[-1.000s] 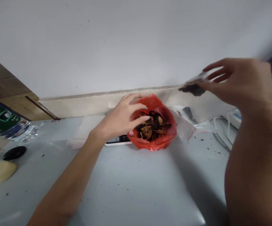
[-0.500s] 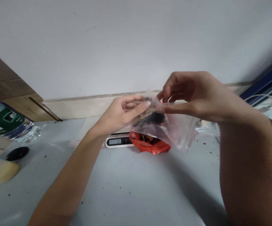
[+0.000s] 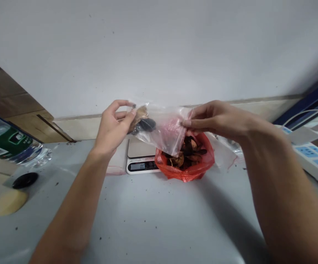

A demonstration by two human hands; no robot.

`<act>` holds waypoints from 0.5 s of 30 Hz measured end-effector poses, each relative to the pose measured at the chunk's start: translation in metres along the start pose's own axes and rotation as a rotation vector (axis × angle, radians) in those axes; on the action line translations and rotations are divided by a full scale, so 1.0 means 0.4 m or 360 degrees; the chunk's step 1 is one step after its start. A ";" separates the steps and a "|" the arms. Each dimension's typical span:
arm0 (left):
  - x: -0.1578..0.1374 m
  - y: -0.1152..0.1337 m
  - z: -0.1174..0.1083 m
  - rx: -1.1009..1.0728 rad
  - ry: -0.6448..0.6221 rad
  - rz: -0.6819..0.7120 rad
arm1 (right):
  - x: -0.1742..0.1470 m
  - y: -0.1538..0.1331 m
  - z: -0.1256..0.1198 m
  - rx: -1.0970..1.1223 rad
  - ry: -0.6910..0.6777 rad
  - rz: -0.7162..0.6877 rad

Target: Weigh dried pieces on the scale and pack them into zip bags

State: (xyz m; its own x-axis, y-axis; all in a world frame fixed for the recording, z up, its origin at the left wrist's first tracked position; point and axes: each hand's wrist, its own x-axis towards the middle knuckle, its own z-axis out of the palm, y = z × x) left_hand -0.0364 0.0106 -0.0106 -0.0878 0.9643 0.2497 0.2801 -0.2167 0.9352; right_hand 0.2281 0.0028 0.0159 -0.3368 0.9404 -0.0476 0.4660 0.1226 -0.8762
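Note:
A clear plastic zip bag (image 3: 159, 128) is stretched sideways between my two hands, with brown and black dried pieces (image 3: 145, 123) gathered at its left end. My left hand (image 3: 113, 126) pinches that filled end between thumb and fingers. At the other end, my right hand (image 3: 211, 119) is closed on the bag's reddish edge. Below the bag sits a white kitchen scale (image 3: 141, 166) whose display reads 0.0. A red plastic bag (image 3: 185, 174), open at the top and holding dark brown dried pieces, stands against the scale's right side.
On the left lie a water bottle (image 3: 10, 141) with a green label, a black round lid (image 3: 25, 180) and a yellowish object (image 3: 7, 203). More clear plastic bags (image 3: 227, 148) lie right of the red bag. A power strip (image 3: 315, 157) is at the right; a wall (image 3: 159, 55) stands behind.
My hands have moved apart, drawing the clear bag out flat. My left hand went left; my right hand shifted its hold to the bag's reddish edge. The red bag is now less covered.

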 end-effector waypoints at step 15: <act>-0.055 0.049 0.029 0.0447 -0.0939 0.0212 | 0.044 0.002 0.085 0.0161 -0.0261 -0.0247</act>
State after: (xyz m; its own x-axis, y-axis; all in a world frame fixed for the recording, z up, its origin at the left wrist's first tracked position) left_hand -0.0179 -0.0131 -0.0006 0.4803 0.8709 0.1047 0.4980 -0.3689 0.7848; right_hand 0.1947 0.0084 -0.0020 -0.5301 0.8477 0.0214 0.3167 0.2213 -0.9224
